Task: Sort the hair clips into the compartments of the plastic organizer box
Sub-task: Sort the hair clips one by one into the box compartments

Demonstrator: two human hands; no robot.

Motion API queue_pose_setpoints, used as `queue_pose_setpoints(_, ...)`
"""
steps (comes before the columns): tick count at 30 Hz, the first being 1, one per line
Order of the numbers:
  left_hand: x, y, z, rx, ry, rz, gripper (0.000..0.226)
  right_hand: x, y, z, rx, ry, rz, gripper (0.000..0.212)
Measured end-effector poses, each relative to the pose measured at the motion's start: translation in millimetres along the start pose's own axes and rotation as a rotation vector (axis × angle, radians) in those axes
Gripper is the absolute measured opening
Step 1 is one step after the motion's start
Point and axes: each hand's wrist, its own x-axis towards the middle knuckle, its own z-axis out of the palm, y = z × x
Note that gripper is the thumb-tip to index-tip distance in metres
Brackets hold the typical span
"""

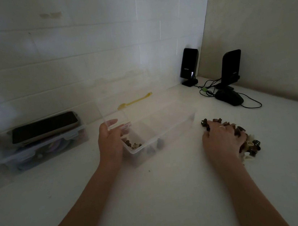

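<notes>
A clear plastic organizer box [176, 126] with dividers lies on the white table, its lid raised toward the wall. My left hand [110, 138] grips the box's near left corner at the lid's edge. Several small brown and cream hair clips [133, 144] lie in the nearest compartment. To the right of the box, a pile of dark brown and cream hair clips [251, 145] rests on the table. My right hand [221, 137] lies palm down on that pile with its fingers curled into the clips; whether it holds any is hidden.
A second clear lidded box [54, 146] with a phone [44, 126] on top stands at the left. Two black speakers [189, 65] [232, 67], a black mouse [228, 97] and cables sit at the back right. A yellow spoon-like object [135, 101] lies by the wall.
</notes>
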Motion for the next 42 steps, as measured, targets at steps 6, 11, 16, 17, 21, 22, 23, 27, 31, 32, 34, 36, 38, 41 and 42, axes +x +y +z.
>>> queue_pose_setpoints(6, -0.8, 0.6, 0.5, -0.005, 0.005, 0.001, 0.028, -0.4, 2.1, -1.8, 0.168, 0.058, -0.023, 0.03)
queue_pose_setpoints(11, 0.6, -1.1, 0.4, -0.002, 0.009, -0.002, 0.027, 0.3, 1.2, 1.0, 0.285, 0.095, -0.066, 0.032)
queue_pose_setpoints(16, 0.0, -1.3, 1.7, 0.011, 0.016, 0.032, 0.029, -6.0, -5.5, -5.9, 0.647, 0.141, -0.288, 0.036)
queue_pose_setpoints(17, -1.0, -0.6, 2.3, 0.015, 0.017, 0.045, 0.03, -8.1, -7.7, -7.3, 0.699, 0.141, -0.323, 0.037)
queue_pose_setpoints(21, -2.4, -0.2, 2.4, 0.039, 0.004, 0.057, 0.033, -14.0, -14.5, -10.6, 0.82, 0.149, -0.38, 0.034)
queue_pose_setpoints(22, -1.6, -0.9, 1.8, 0.049, -0.002, 0.055, 0.035, -15.2, -15.9, -11.1, 0.839, 0.152, -0.397, 0.032)
queue_pose_setpoints(23, -1.0, -1.3, 1.4, 0.056, -0.007, 0.059, 0.037, -16.6, -17.0, -11.6, 0.844, 0.16, -0.423, 0.03)
queue_pose_setpoints(27, -2.5, 1.8, -0.7, 0.108, -0.065, 0.172, 0.042, -22.8, -19.8, -14.4, 0.834, 0.195, -0.489, 0.024)
queue_pose_setpoints(31, -6.2, 11.3, -4.8, 0.17, -0.164, 0.341, 0.038, -26.2, -22.5, -15.6, 0.851, 0.207, -0.524, 0.025)
queue_pose_setpoints(32, -5.7, 12.9, -5.9, 0.178, -0.176, 0.364, 0.038, -26.9, -23.5, -15.2, 0.844, 0.203, -0.54, 0.026)
queue_pose_setpoints(34, -3.3, 15.4, -7.6, 0.192, -0.196, 0.389, 0.038, -28.9, -25.2, -13.8, 0.834, 0.179, -0.58, 0.029)
queue_pose_setpoints(36, -0.4, 16.2, -9.5, 0.206, -0.218, 0.404, 0.037, -31.3, -26.8, -12.3, 0.811, 0.137, -0.617, 0.029)
queue_pose_setpoints(38, 2.2, 16.2, -11.5, 0.212, -0.236, 0.413, 0.036, -33.1, -28.5, -11.2, 0.777, 0.093, -0.654, 0.028)
queue_pose_setpoints(41, 3.6, 16.0, -13.1, 0.188, -0.269, 0.402, 0.038, -33.9, -30.3, -10.3, 0.753, 0.071, -0.702, 0.029)
queue_pose_setpoints(42, 3.2, 16.8, -12.7, 0.178, -0.278, 0.39, 0.038, -33.7, -30.6, -10.1, 0.751, 0.072, -0.706, 0.029)
